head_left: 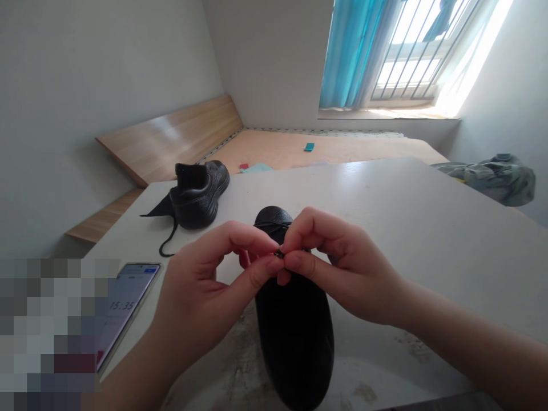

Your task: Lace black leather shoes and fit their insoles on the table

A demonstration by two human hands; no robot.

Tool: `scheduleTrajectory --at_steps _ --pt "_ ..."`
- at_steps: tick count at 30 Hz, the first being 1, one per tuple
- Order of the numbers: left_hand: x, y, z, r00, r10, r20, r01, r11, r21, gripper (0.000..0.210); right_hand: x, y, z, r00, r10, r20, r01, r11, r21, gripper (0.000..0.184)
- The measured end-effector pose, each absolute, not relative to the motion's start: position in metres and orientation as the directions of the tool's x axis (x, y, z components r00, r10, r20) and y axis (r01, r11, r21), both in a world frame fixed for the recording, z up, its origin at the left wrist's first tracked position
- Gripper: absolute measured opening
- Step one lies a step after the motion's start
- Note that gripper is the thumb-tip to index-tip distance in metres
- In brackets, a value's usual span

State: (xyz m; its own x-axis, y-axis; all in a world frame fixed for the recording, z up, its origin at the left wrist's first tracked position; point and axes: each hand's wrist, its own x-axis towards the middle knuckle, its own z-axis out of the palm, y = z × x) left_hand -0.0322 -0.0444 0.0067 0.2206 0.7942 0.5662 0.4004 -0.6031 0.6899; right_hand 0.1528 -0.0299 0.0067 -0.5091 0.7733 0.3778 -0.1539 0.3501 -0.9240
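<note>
A black shoe (295, 342) lies on the white table in front of me, its toe pointing away. Thin black lace (274, 226) crosses it near the toe. Over the middle of the shoe, my left hand (222, 274) and my right hand (338, 262) meet fingertip to fingertip. Thumb and forefinger of each are pinched on a small dark piece of shoelace (279, 254) between them. The fingers hide most of that lace and the part of the shoe below.
A second black shoe (197, 194) with a loose lace stands at the table's (385, 217) far left. A phone (128, 302) showing 15:35 lies by my left forearm. Beyond are a bed (359, 149) with a wooden headboard (180, 134) and bundled cloth (496, 178) at right.
</note>
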Motion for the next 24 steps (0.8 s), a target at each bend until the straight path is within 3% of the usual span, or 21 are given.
scheduleTrajectory --at_steps 12,16,20,22,24 --pt "-0.039 -0.042 0.004 0.33 0.704 0.628 0.274 -0.709 0.65 0.019 0.152 -0.029 0.009 -0.549 0.797 0.25 -0.139 0.208 -0.968 0.021" --pt "-0.038 -0.043 0.01 0.356 0.683 0.638 0.333 -0.731 0.596 0.019 0.153 -0.028 0.011 -0.596 0.743 0.306 0.001 0.381 -0.924 0.011" --pt "-0.036 -0.044 0.011 0.35 0.667 0.658 0.371 -0.744 0.556 0.016 0.154 -0.031 0.013 -0.725 0.591 0.354 0.201 0.673 -0.712 0.02" --pt "-0.035 -0.044 0.01 0.356 0.682 0.639 0.34 -0.732 0.591 0.011 0.154 -0.032 0.013 -0.736 0.576 0.357 0.17 0.668 -0.725 0.024" --pt "-0.035 -0.044 0.009 0.344 0.713 0.611 0.298 -0.7 0.649 0.006 0.155 -0.031 0.012 -0.671 0.656 0.346 0.077 0.526 -0.847 0.03"
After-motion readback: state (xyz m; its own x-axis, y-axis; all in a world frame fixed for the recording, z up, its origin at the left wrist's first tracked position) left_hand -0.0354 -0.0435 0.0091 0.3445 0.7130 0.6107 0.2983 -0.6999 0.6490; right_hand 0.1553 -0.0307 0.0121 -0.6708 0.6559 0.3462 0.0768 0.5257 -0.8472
